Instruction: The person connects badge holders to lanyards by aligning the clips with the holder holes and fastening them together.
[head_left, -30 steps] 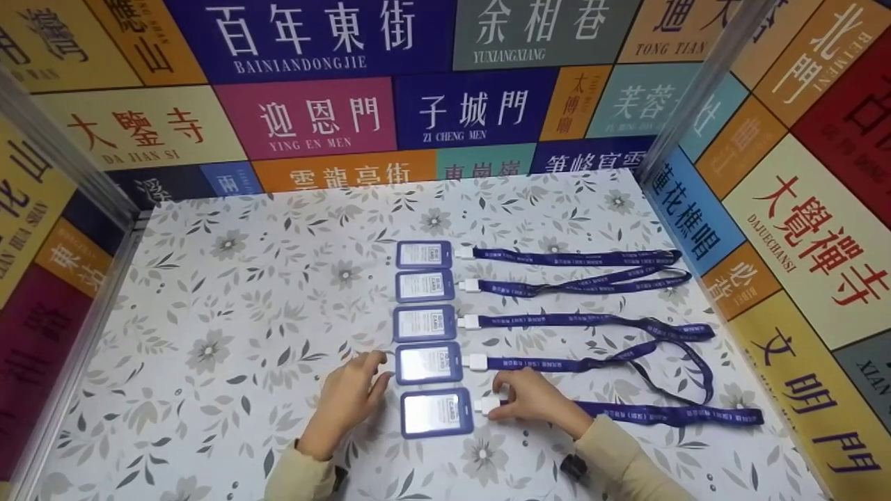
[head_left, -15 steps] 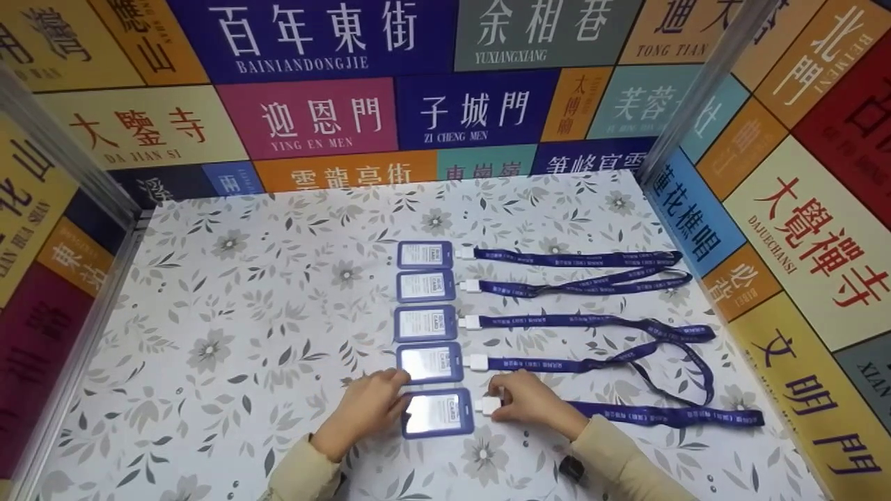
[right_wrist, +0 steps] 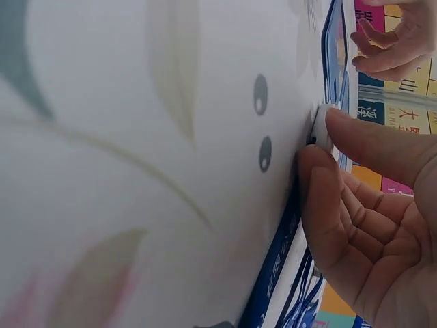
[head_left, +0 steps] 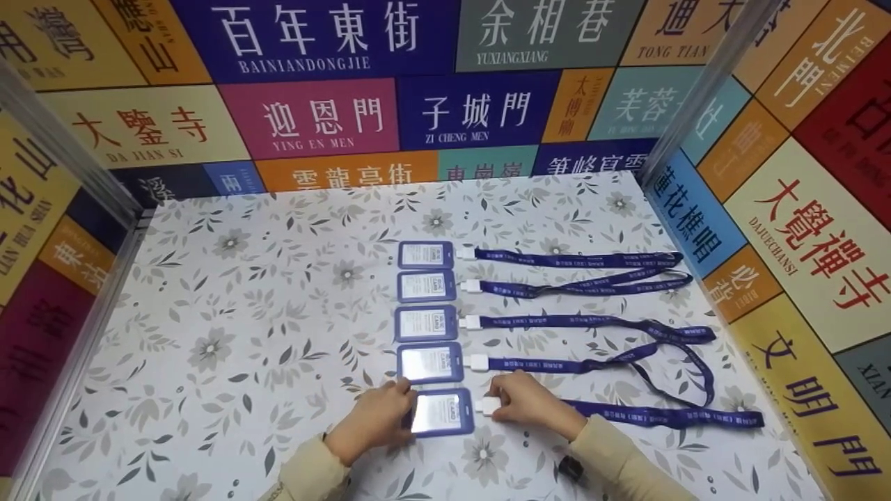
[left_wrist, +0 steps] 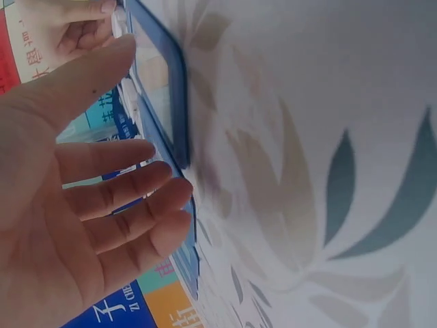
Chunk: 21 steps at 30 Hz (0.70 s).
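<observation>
On the table lie several blue-framed badge holders [head_left: 425,323] in a column, each beside the white buckle of a dark blue lanyard [head_left: 541,321]. My left hand [head_left: 376,417] is at the left edge of the nearest badge holder [head_left: 443,410]. In the left wrist view, its thumb [left_wrist: 95,75] overlaps that holder's frame, the fingers loosely extended and apart from the thumb. My right hand [head_left: 529,400] pinches the white buckle [head_left: 486,406] of the nearest lanyard [head_left: 682,417] between thumb and forefinger, just right of that holder, as the right wrist view also shows.
A flower-patterned sheet [head_left: 278,278] covers the table. Colourful panels with large lettering [head_left: 306,115] stand along the back and both sides. The lanyards stretch toward the right edge, some looped. A small black object [head_left: 571,467] shows by the right sleeve.
My left hand has moved right and nearer the front, from beside the second-nearest holder to the left edge of the nearest one. The right hand stays at the white buckle.
</observation>
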### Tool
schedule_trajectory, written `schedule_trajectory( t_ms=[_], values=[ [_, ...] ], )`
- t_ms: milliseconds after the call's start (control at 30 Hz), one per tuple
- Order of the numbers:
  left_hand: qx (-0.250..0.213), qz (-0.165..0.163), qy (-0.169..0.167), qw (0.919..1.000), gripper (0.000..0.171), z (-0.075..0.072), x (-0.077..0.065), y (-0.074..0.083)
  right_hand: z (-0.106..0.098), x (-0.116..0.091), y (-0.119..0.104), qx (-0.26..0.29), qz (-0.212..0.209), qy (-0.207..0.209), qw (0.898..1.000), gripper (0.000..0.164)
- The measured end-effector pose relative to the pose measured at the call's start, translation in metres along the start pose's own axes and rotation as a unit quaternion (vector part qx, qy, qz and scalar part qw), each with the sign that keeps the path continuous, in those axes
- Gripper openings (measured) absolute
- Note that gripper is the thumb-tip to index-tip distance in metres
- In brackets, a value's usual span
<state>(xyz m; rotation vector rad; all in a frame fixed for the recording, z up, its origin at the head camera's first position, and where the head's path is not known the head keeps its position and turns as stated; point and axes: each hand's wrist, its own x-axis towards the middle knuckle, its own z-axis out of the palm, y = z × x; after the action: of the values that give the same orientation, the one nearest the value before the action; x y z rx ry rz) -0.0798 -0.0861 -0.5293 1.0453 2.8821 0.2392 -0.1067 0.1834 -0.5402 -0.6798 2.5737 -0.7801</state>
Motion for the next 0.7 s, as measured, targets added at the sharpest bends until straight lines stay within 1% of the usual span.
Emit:
schedule_trajectory(
  t_ms=[167,367,567,700],
  values=[
    [0.013,-0.009,-0.018,0.9997,0.046,0.0031,0.0011,0.0036,0.0011,0.0004,0.0002,0.001,0.001,-0.001,1.0,0.027],
    [0.037,-0.013,-0.011,0.9992,0.046,0.0071,0.002,0.0053,0.0024,0.0008,-0.0001,-0.016,-0.019,0.006,1.0,0.026],
    [0.035,-0.017,-0.016,0.9991,0.048,0.0086,0.0021,0.006,0.0026,0.0001,-0.0019,-0.036,-0.035,0.019,0.999,0.025],
    [0.032,-0.014,-0.007,0.9994,0.049,0.0088,0.0022,0.0063,0.0023,0.0004,-0.0034,-0.044,-0.038,0.022,0.998,0.024]
  ],
)
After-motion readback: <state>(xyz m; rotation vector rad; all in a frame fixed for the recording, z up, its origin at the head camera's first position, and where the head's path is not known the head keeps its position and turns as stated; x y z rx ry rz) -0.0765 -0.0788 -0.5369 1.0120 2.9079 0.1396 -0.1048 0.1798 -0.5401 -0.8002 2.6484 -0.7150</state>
